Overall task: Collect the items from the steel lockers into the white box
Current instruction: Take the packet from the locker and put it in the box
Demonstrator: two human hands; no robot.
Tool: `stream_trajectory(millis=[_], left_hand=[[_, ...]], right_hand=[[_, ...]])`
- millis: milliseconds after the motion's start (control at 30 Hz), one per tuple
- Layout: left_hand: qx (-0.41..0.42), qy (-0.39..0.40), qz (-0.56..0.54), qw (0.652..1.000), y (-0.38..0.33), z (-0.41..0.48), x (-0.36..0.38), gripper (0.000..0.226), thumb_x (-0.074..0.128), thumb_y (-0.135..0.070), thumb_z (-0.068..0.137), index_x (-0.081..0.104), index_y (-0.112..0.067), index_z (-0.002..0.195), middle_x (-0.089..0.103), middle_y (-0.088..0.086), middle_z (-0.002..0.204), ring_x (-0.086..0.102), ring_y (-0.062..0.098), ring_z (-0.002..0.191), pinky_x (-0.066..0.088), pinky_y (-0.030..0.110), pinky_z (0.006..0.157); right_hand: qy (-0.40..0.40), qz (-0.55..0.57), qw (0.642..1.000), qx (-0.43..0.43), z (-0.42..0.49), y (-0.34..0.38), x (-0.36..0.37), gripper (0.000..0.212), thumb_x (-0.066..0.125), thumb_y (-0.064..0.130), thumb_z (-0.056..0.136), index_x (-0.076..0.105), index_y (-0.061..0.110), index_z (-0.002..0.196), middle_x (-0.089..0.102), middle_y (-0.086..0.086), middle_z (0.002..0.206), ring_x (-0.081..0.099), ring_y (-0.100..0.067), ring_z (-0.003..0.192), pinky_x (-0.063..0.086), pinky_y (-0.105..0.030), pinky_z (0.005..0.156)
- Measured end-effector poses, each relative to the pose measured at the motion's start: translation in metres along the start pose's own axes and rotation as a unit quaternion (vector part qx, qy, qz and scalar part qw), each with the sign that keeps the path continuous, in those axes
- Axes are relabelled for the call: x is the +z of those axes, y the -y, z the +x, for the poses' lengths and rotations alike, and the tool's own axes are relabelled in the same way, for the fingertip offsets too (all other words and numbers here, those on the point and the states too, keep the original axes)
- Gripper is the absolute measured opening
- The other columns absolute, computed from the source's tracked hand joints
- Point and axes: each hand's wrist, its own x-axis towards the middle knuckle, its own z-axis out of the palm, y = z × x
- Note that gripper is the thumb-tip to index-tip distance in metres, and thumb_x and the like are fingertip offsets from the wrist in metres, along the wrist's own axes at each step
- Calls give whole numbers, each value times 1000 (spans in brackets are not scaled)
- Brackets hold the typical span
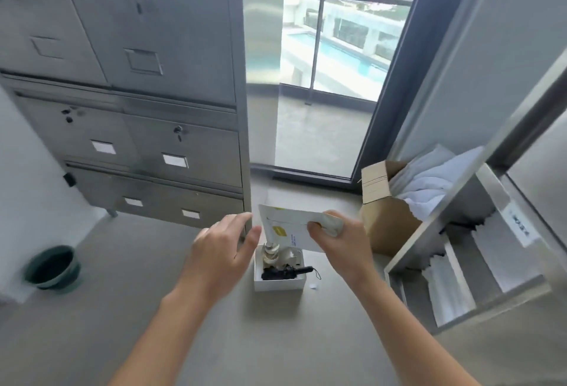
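While the right grip (340, 241) pinches a white envelope (294, 221) just above the white box (276, 285) on the floor, left grip (221, 247) spread open beside the envelope's left edge, steel lockers (138, 78) behind

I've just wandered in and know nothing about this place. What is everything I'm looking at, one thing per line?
grey steel lockers: one bank, grey, left, doors shut
open steel locker: one, grey, right, white papers inside
white box: one, white, floor below hands
black folded umbrella: one, black, inside white box
white flat packet: one, white, yellow label, above white box
brown cardboard box: one, brown, floor right, holds white cloth
dark green round basin: one, green, floor far left
left hand: one, open, beside white flat packet
right hand: one, grips white flat packet
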Motion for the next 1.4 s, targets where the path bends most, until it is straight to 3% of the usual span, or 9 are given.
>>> stream_trajectory(millis=[167,333,467,600,900,1067,1200,1400], left_hand=[[52,35,-10,998,-1,83,20,57,24,-58,98,53,-26,136,59,-11,132,56,13,116,42,36,97],[75,80,-3,994,5,147,49,62,20,-60,95,52,-27,137,62,-10,127,57,16,113,44,36,94],[64,113,11,991,18,202,83,64,20,-61,94,50,-27,138,59,-11,133,56,16,115,42,34,96],[45,148,30,987,36,258,120,59,23,-58,96,49,-27,139,56,-14,137,54,12,117,38,30,96],[-8,224,24,974,71,362,208,65,18,-63,92,48,-29,139,53,-16,139,53,10,120,40,31,97],[-15,278,7,960,96,382,267,58,21,-60,96,48,-31,138,54,-16,138,54,9,119,42,31,97],[-2,316,-7,949,127,387,324,53,23,-57,98,49,-31,136,55,-16,136,54,10,119,42,33,97],[-52,301,-49,951,199,379,425,48,23,-61,97,51,-37,128,60,-17,122,59,11,108,47,37,89]], right_hand=[[-50,-25,998,33,52,-24,-6,12,74,23,87,72,16,78,68,2,69,63,-24,71,51,-47,63],[-68,-12,993,101,97,-63,0,5,74,24,86,74,21,82,70,5,73,66,-19,74,54,-45,65],[-65,-5,988,143,147,-108,18,3,74,26,84,76,24,82,72,9,73,67,-14,75,52,-37,63],[-57,26,981,186,205,-160,44,6,74,25,83,73,25,77,67,12,65,59,-6,64,46,-33,60],[-19,37,958,285,309,-267,95,5,71,28,80,73,24,76,68,9,67,61,-11,67,48,-32,62],[-50,49,940,333,317,-319,126,2,74,28,82,75,26,81,71,16,71,66,-8,72,51,-30,66],[-75,49,926,368,300,-364,160,7,76,27,84,76,21,87,75,8,76,71,-14,78,55,-30,69],[-120,34,918,377,261,-446,223,10,77,23,86,72,28,78,72,15,74,66,-8,70,51,-27,65]])
